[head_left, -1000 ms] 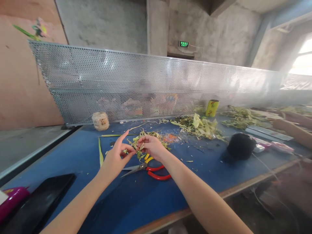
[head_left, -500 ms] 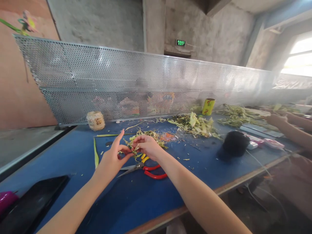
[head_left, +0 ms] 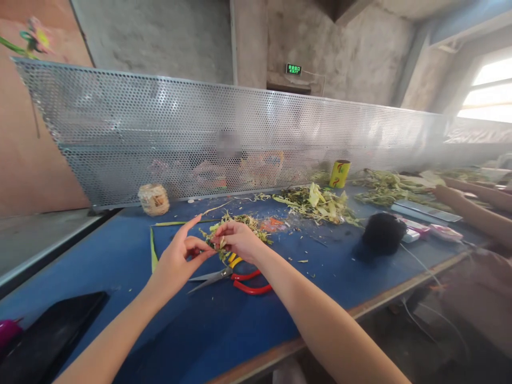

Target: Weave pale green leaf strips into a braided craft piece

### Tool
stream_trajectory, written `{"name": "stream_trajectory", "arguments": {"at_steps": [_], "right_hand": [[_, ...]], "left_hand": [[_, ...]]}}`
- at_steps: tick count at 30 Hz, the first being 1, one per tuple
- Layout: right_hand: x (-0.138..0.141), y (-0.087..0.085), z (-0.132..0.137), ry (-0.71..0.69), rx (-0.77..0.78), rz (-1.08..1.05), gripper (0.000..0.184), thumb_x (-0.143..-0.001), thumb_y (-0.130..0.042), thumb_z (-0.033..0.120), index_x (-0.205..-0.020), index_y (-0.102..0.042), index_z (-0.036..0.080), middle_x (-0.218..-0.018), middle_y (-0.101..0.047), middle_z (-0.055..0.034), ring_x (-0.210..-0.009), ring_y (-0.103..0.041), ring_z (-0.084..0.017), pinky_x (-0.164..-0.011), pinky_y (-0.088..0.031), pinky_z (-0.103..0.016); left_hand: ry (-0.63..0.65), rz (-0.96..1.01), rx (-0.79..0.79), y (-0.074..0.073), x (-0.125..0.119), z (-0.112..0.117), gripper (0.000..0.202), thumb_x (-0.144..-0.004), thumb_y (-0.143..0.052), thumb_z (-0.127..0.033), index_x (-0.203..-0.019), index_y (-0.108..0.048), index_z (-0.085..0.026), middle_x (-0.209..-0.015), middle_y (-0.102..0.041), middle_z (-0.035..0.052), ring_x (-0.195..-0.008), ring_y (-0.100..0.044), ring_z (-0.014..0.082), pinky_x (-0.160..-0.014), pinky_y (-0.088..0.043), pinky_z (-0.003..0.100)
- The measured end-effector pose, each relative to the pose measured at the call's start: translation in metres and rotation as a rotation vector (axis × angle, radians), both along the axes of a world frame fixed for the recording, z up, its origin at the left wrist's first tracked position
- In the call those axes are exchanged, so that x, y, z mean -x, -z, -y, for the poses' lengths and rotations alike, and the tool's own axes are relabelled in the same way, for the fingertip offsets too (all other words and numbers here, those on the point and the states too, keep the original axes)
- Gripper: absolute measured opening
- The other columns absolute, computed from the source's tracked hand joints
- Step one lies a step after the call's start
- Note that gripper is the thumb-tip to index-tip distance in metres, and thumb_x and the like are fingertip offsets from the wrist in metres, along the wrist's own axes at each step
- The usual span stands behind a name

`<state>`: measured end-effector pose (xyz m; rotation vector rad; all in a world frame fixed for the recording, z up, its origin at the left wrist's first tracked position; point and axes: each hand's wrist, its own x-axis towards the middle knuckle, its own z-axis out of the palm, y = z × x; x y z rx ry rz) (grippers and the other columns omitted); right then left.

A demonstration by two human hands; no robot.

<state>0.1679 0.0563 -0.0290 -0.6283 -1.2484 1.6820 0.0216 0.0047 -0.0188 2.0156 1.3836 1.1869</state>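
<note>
My left hand (head_left: 180, 256) and my right hand (head_left: 237, 241) meet over the blue table. The left thumb and a finger pinch together, its index finger raised; whatever sits at the tips is too small to name. Between my right fingertips is a small pale-green piece of plant strip, partly hidden by the fingers. A pile of dried plant scraps (head_left: 259, 234) lies just behind both hands. Below them rest scissors (head_left: 252, 288) with red handles, blades apart and pointing left. Something with yellow handles (head_left: 235, 261) lies against them, partly hidden.
A long green strip (head_left: 153, 250) and a woven pale roll (head_left: 153, 200) are at the left. Farther right stand a leafy heap (head_left: 320, 205), a yellow can (head_left: 340, 174) and a black ball of yarn-like material (head_left: 384, 234). A black tray-like object (head_left: 60, 330) lies front left. Another person's arms (head_left: 476, 205) reach in.
The view has shifted slightly, so the table things sit a little farther left. My hands stay together at nearly the same spot, with small finger movements.
</note>
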Motion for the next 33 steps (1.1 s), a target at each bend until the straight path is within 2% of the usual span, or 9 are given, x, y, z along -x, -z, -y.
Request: {"name": "stream_trajectory", "arguments": {"at_steps": [4,7,12,15,21,26,28,31,33], "right_hand": [[-0.001,-0.002,0.003,-0.052,-0.011,-0.005,0.016,-0.048,-0.063,0.007,-0.06,-0.054,0.014,-0.057,-0.06,0.0028,-0.053,-0.055,-0.006,-0.052,-0.038,-0.017],[-0.001,-0.005,0.004,-0.064,-0.019,-0.013,0.017,-0.046,-0.065,0.008,-0.058,-0.055,0.014,-0.057,-0.06,0.0031,-0.053,-0.055,-0.006,-0.054,-0.04,-0.019],[-0.003,-0.01,0.004,-0.05,-0.056,-0.021,0.026,-0.04,-0.073,0.015,-0.055,-0.052,0.014,-0.054,-0.058,0.0043,-0.052,-0.053,-0.006,-0.051,-0.037,-0.018],[-0.004,-0.009,0.003,-0.003,-0.09,0.006,0.031,-0.037,-0.076,0.019,-0.054,-0.051,0.015,-0.054,-0.057,0.0041,-0.054,-0.054,-0.007,-0.05,-0.036,-0.018],[-0.005,-0.002,-0.002,-0.009,-0.192,0.139,0.029,-0.044,-0.075,0.026,-0.059,-0.053,0.015,-0.055,-0.056,0.0039,-0.05,-0.05,-0.005,-0.049,-0.035,-0.018],[-0.005,-0.005,-0.002,0.049,-0.136,0.112,0.029,-0.048,-0.074,0.029,-0.064,-0.054,0.016,-0.055,-0.058,0.0034,-0.052,-0.054,-0.008,-0.056,-0.043,-0.022],[-0.005,-0.006,-0.003,0.075,-0.126,0.128,0.028,-0.05,-0.074,0.03,-0.067,-0.056,0.016,-0.06,-0.06,0.0017,-0.057,-0.057,-0.01,-0.058,-0.045,-0.023],[-0.008,-0.005,-0.006,0.095,-0.155,0.29,0.025,-0.055,-0.072,0.034,-0.067,-0.057,0.017,-0.064,-0.063,0.0008,-0.052,-0.056,-0.009,-0.048,-0.041,-0.021],[-0.01,-0.004,-0.007,0.096,-0.198,0.465,0.024,-0.061,-0.068,0.039,-0.061,-0.057,0.017,-0.056,-0.061,0.0017,-0.043,-0.05,-0.008,-0.042,-0.035,-0.02]], "left_hand": [[0.075,0.144,0.088,0.0,-0.002,0.0,0.073,-0.066,-0.062,-0.035,-0.127,-0.025,-0.017,-0.065,-0.064,-0.0007,-0.065,-0.058,0.0161,-0.066,-0.044,0.03],[0.109,0.259,0.142,-0.002,-0.003,0.002,0.073,-0.063,-0.065,-0.033,-0.123,-0.027,-0.016,-0.063,-0.063,-0.0019,-0.068,-0.06,0.0162,-0.072,-0.044,0.032],[0.123,0.284,0.174,-0.004,-0.003,0.003,0.066,-0.061,-0.066,-0.033,-0.116,-0.032,-0.017,-0.063,-0.064,-0.0021,-0.069,-0.062,0.0171,-0.076,-0.045,0.035],[0.097,0.232,0.15,-0.001,0.0,-0.001,0.062,-0.062,-0.065,-0.036,-0.113,-0.034,-0.017,-0.065,-0.065,-0.0005,-0.071,-0.062,0.0193,-0.074,-0.045,0.037],[0.05,0.063,0.15,0.006,0.004,-0.008,0.054,-0.063,-0.063,-0.039,-0.106,-0.036,-0.019,-0.067,-0.066,0.0007,-0.069,-0.062,0.0211,-0.068,-0.046,0.036],[0.036,0.141,0.168,0.005,0.007,-0.009,0.052,-0.062,-0.063,-0.037,-0.103,-0.037,-0.019,-0.067,-0.065,-0.0007,-0.053,-0.058,0.0152,-0.059,-0.047,0.032],[0.038,0.208,0.17,0.005,0.008,-0.011,0.053,-0.062,-0.064,-0.037,-0.103,-0.036,-0.019,-0.066,-0.065,-0.0009,-0.056,-0.059,0.0164,-0.058,-0.048,0.033],[0.047,0.28,0.175,0.005,0.01,-0.012,0.054,-0.062,-0.064,-0.038,-0.103,-0.035,-0.019,-0.067,-0.064,-0.0002,-0.067,-0.063,0.0208,-0.056,-0.05,0.034],[0.051,0.301,0.182,0.006,0.011,-0.012,0.054,-0.062,-0.064,-0.038,-0.104,-0.035,-0.019,-0.069,-0.064,0.0005,-0.071,-0.064,0.0226,-0.055,-0.051,0.035]]}}
